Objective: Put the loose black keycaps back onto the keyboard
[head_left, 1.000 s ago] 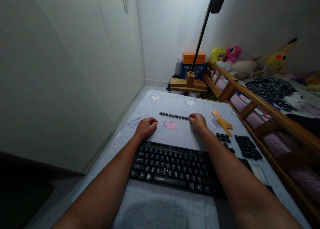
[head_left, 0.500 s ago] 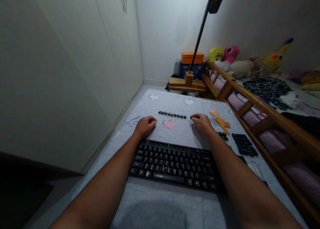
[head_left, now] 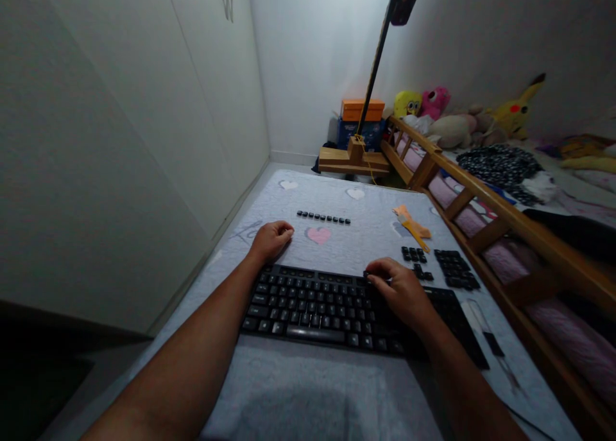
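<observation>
A black keyboard (head_left: 308,309) lies across the bedding, with bare key positions toward its right end. At its back edge my right hand (head_left: 397,290) is closed in a pinch, a small dark keycap (head_left: 367,273) at the fingertips, partly hidden. My left hand (head_left: 272,241) rests on the sheet behind the keyboard's left corner, its fingers curled together and nothing showing in them. Farther back, a row of loose black keycaps (head_left: 323,217) runs along the sheet. More keycaps (head_left: 455,269) lie grouped to the right, beside smaller clusters (head_left: 414,255).
A yellow-handled brush (head_left: 414,233) lies on an orange cloth (head_left: 409,216). Right of the keyboard is a wire tool with a dark handle (head_left: 493,343). A wooden bed rail (head_left: 481,190) borders the right side; a white wardrobe (head_left: 158,139) stands left.
My right hand has come back from beside the row of keycaps to the keyboard's back edge, the keycap at its fingertips. My left hand stays put; the view has shifted slightly.
</observation>
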Available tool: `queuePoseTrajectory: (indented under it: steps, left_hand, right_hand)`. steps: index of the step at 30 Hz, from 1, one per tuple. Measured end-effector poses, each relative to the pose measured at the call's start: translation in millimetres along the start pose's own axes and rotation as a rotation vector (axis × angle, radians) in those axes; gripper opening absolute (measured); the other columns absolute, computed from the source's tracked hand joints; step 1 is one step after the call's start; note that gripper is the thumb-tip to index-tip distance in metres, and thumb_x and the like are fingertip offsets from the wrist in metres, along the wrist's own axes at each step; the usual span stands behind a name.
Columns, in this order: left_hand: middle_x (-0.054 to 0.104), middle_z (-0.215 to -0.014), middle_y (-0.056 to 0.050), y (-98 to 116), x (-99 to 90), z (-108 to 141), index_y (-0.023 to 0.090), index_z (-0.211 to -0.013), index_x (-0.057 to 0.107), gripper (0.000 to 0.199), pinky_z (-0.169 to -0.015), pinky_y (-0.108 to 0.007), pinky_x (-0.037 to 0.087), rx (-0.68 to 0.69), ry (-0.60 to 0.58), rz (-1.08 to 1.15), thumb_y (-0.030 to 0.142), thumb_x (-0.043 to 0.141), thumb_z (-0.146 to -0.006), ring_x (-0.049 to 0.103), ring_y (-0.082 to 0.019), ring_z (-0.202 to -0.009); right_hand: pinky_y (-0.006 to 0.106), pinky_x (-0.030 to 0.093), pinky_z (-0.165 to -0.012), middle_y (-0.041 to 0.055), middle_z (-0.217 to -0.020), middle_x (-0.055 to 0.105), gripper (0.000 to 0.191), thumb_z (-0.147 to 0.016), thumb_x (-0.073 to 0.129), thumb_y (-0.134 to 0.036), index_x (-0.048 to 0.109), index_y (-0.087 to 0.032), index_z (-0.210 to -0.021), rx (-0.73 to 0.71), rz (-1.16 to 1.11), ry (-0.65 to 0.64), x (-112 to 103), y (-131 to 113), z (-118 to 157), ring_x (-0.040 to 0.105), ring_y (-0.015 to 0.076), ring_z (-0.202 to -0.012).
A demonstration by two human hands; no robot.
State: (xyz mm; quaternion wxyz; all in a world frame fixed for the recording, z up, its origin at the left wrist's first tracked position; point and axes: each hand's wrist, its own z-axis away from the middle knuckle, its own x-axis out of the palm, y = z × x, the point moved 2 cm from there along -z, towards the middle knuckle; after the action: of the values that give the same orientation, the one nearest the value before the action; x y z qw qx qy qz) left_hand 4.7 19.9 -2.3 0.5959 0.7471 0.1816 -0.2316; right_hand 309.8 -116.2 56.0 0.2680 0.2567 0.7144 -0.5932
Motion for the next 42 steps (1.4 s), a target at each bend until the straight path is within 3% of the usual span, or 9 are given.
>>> queuePoseTrajectory:
  steps: [12, 42]
  left_hand:
    - [0.069, -0.069, -0.004, 1.3, 0.4, 1.0, 0.017, -0.081, 0.07, 0.026, -0.063, -0.029, 0.046, 0.001, 0.0, 0.02, 0.04, 0.057, -0.079, 0.063, -0.018, -0.066]
    - [0.07, -0.07, -0.004, 3.2, -0.5, 0.8, 0.017, -0.081, 0.07, 0.025, -0.063, -0.029, 0.046, -0.006, -0.006, -0.008, 0.039, 0.057, -0.078, 0.063, -0.019, -0.067]
  right_hand:
    - [0.039, 0.044, -0.089, 0.0051, -0.092, 0.066, 0.01, -0.081, 0.059, -0.014, 0.063, -0.022, -0.085, -0.048, 0.119, -0.021, 21.4, 10.4, 6.4, 0.057, 0.0231, -0.095]
    - [0.038, 0.045, -0.086, 0.0043, -0.089, 0.065, 0.01, -0.081, 0.058, -0.014, 0.061, -0.023, -0.082, -0.078, 0.13, 0.028, 23.7, 7.8, 6.4, 0.057, 0.0231, -0.091]
